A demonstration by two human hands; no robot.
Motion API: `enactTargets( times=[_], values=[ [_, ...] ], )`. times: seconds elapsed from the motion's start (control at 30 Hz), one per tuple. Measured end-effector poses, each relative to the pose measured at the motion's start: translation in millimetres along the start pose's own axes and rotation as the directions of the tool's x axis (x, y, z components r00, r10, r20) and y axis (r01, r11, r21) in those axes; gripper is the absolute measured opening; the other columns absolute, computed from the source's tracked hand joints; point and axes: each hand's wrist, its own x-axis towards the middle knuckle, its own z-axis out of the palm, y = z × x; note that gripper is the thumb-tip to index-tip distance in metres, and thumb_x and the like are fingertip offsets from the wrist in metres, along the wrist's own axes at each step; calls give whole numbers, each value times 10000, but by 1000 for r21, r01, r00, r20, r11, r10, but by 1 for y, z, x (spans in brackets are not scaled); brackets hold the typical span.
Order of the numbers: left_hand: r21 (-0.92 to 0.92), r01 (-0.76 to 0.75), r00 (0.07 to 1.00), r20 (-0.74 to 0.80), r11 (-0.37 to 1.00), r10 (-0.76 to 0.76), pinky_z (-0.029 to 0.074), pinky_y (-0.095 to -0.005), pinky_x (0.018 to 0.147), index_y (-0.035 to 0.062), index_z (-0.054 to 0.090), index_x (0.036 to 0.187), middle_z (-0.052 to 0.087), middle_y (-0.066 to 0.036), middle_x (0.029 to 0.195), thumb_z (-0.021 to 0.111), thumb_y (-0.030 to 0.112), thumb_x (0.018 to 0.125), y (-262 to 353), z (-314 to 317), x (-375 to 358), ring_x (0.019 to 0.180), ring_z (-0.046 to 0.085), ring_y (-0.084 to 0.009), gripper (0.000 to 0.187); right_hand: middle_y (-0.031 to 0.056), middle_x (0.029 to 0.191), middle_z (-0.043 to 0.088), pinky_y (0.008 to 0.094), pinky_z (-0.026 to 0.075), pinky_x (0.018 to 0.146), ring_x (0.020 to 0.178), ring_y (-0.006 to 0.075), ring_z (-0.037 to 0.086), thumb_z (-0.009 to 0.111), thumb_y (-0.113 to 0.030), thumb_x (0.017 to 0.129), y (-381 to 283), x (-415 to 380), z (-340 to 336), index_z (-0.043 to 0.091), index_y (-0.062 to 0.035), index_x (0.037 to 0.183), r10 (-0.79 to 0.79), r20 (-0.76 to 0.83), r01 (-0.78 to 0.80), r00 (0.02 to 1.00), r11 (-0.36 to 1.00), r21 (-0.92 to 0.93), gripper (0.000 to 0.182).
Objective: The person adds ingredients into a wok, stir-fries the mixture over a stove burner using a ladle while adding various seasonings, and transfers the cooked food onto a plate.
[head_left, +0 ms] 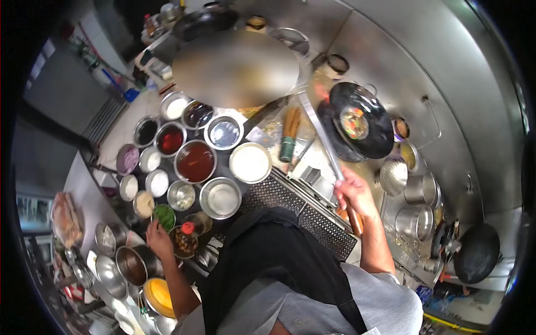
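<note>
My right hand (357, 192) is closed around the wooden handle of a long metal cooking utensil (321, 131). Its shaft slants up and away, and its far end runs up to a blurred patch, so its head cannot be made out. Beyond that hand, a black wok (377, 131) sits tilted on the stove with red, green and pale food (354, 123) in it. At the left, the fingers of my left hand (160, 241) are drawn together at the near edge of a small bowl of chopped greens (165, 214). What they pinch, if anything, is too small to see.
Around the greens stand several metal bowls, with dark red sauce (195, 162), white liquid (250, 163) and clear liquid (224, 133). A red-capped bottle (188, 228) stands close by my left hand. Right of the wok are a perforated ladle (393, 176) and metal pots (420, 190).
</note>
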Motion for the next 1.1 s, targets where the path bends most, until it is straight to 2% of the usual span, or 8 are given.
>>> enactTargets(
  times=[0.23,0.33,0.6,0.77,0.83,0.9,1.07,1.1],
  values=[
    [-514,405,914,211,756,-345,417,-345,1040,-19,363,1449,530,-209,1347,580,-34,844,80,30,-108,1212,557,-268,643,185,796,669,427,545,597,611,296,678,529,-93,826,93,40,-152,407,-86,1436,-412,-638,-244,650,682,-689,622],
    [-337,431,901,108,837,-420,252,-389,1153,-49,216,1489,375,-244,1460,746,90,801,116,58,-123,1350,392,-324,880,275,927,678,498,527,789,849,422,683,528,-116,800,97,34,-212,382,-105,1454,-278,-541,-343,794,530,-776,670],
    [-488,469,740,-239,737,-629,376,-401,1057,-103,349,1380,492,-238,1353,840,185,771,171,105,-87,1193,515,-300,834,263,968,689,474,537,794,845,394,691,518,-110,811,129,92,-301,355,-125,1489,-233,-632,-505,739,430,-749,698],
    [-622,294,818,-230,726,-528,474,-387,931,-65,491,1217,642,-155,1164,836,107,764,149,113,-76,1009,619,-242,595,43,680,575,279,419,420,417,134,483,495,-45,844,124,63,-311,455,-102,1398,104,-260,-111,960,994,-14,559],
    [-614,230,841,-265,755,-471,464,-379,946,-52,508,1203,647,-146,1166,846,124,756,138,114,-72,1016,621,-239,587,-9,659,511,244,371,423,432,99,438,509,-48,879,123,51,-318,526,-103,1274,162,-240,-117,957,975,190,399],
    [-635,242,832,-253,734,-494,460,-377,952,-46,503,1217,648,-142,1166,850,134,753,137,114,-71,1020,621,-238,607,-15,654,508,259,381,445,476,93,469,542,-90,908,134,50,-330,544,-112,1192,245,-4,-136,969,551,823,285],
    [-574,169,827,-360,801,-432,451,-371,963,-35,459,1289,620,-143,1223,866,174,733,155,98,-73,1060,609,-231,720,-23,651,484,242,370,456,502,74,458,545,-100,903,139,38,-323,530,-97,1242,150,86,-147,985,463,874,339],
    [-571,170,830,-356,803,-429,451,-371,963,-35,459,1289,620,-143,1223,866,174,733,154,93,-71,1060,609,-231,720,31,685,550,278,420,498,536,129,521,546,-105,884,142,36,-320,498,-92,1320,172,-60,-102,983,794,600,439]
  ],
)
